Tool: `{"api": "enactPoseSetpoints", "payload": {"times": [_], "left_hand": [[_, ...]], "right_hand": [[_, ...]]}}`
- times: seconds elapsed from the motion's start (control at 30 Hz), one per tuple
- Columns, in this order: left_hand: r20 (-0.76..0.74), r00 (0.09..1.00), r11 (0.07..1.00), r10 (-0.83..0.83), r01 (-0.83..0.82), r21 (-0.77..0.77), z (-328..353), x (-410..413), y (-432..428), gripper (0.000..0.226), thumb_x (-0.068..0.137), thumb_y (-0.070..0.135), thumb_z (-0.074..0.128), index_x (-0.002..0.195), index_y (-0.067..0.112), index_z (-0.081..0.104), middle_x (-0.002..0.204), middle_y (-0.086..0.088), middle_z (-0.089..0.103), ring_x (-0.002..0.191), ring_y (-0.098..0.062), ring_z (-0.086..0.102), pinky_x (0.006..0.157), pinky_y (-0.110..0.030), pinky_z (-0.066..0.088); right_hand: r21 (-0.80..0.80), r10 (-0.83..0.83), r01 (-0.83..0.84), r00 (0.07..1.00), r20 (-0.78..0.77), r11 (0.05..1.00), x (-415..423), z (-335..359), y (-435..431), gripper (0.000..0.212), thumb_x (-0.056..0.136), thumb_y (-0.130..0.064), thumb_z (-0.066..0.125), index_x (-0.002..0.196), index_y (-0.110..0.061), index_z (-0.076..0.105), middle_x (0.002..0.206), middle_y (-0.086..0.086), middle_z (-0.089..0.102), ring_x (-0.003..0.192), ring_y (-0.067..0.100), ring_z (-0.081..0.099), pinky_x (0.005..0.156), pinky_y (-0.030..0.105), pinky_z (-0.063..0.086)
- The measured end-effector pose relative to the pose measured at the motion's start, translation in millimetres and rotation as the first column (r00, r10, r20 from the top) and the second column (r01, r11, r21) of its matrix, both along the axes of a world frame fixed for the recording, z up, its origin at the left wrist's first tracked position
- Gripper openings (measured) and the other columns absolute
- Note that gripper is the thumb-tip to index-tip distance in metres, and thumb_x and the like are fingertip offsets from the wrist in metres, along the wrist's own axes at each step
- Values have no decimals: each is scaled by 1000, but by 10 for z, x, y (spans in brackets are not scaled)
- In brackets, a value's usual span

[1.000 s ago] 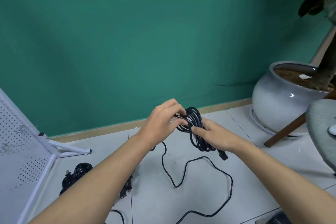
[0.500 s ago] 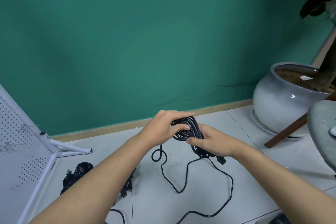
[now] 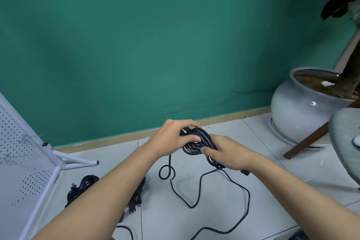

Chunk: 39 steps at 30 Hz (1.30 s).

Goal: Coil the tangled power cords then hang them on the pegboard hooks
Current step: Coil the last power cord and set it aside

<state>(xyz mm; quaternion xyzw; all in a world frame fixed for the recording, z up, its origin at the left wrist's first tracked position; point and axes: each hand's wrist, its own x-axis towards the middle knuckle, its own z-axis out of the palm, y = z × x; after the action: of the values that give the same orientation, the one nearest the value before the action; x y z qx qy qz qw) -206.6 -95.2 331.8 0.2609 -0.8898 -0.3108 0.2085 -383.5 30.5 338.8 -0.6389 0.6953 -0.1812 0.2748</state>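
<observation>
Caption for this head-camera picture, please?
The left hand and right hand grip a half-coiled black power cord, pegboard nearby.

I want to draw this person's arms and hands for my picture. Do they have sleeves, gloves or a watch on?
No sleeves show: the left arm and the right arm are bare all the way to the picture's edge. The left hand and the right hand wear no gloves, and I see no watch, bracelet or ring. The nails that show look short and unpainted.

Glossy glazed pot [image 3: 296, 115], matt perforated metal pegboard [image 3: 21, 163], smooth black rubbery cord [image 3: 196, 143], pale floor tiles [image 3: 220, 210].
</observation>
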Motion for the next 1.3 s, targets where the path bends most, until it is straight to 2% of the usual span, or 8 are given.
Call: {"api": "enactPoseSetpoints", "payload": {"times": [0.13, 0.33, 0.63, 0.87, 1.0, 1.07, 1.17, 1.3], "left_hand": [[-133, 979, 960, 153, -115, 257, 6, 105, -36, 25, 89, 36, 79, 112, 28, 76, 99, 9, 78, 97, -3, 71, 96, -23, 54], [-231, 907, 881, 352, -237, 409, -6, 86, 33, 12, 89, 21, 80, 82, 14, 74, 81, -5, 75, 75, -26, 70, 84, -50, 61], [-364, 641, 616, 675, -218, 757, 95, -394, 339, 16, 100, 14, 67, 87, 6, 61, 105, -10, 62, 94, -19, 64, 77, -40, 65], [-270, 631, 465, 727, -163, 870, 48, -467, 284, 13, 103, 14, 62, 95, 4, 59, 118, -21, 66, 112, -29, 67, 88, -46, 62], [-305, 718, 528, 626, -103, 843, 80, -386, 275, 19, 103, 20, 62, 102, 1, 61, 108, -14, 70, 82, -13, 72, 84, -41, 64], [-303, 780, 556, 547, -68, 828, 56, -315, 270, 28, 102, 30, 63, 110, 3, 61, 112, -6, 72, 90, -16, 76, 86, -42, 63], [-111, 953, 580, 283, -78, 811, -79, -228, 301, 29, 104, 40, 57, 126, 21, 59, 121, -1, 73, 106, -19, 74, 95, -42, 59], [208, 964, 858, -164, 36, 513, -398, -148, 353, 17, 95, 17, 67, 111, 21, 71, 115, 8, 75, 109, -9, 70, 101, -32, 53]], "right_hand": [[-86, -39, 50, 992, 121, 995, -89, -11, 1, 15, 105, -31, 53, 101, -18, 57, 80, -9, 60, 66, 3, 53, 66, 23, 44], [-139, -98, 139, 958, 269, 980, -111, -66, -45, 10, 104, -26, 57, 97, -31, 57, 80, -11, 62, 71, 3, 55, 68, 21, 44], [-243, -202, 315, 895, 397, 918, 71, -213, -154, 25, 102, -27, 57, 126, -34, 59, 108, -13, 71, 105, 11, 65, 95, 35, 51], [-139, -226, 332, 840, 493, 933, 70, -233, -158, 14, 102, -26, 57, 116, -28, 58, 97, -1, 75, 91, 15, 74, 87, 50, 60], [-152, -229, 323, 869, 438, 934, 29, -213, -167, 7, 103, -29, 55, 110, -30, 57, 94, -6, 71, 89, 14, 67, 88, 43, 56], [-167, -225, 351, 832, 508, 921, 33, -195, -166, 7, 104, -26, 55, 109, -31, 58, 93, -11, 67, 84, 7, 61, 79, 31, 50], [-163, -247, 441, 730, 637, 883, 19, -151, -172, 3, 104, -26, 57, 105, -25, 60, 83, -9, 65, 70, 9, 57, 61, 22, 41], [-127, -273, 483, 671, 690, 866, -26, -105, -186, 10, 103, -27, 58, 99, -18, 57, 69, 0, 61, 67, 27, 61, 52, 27, 41]]}}
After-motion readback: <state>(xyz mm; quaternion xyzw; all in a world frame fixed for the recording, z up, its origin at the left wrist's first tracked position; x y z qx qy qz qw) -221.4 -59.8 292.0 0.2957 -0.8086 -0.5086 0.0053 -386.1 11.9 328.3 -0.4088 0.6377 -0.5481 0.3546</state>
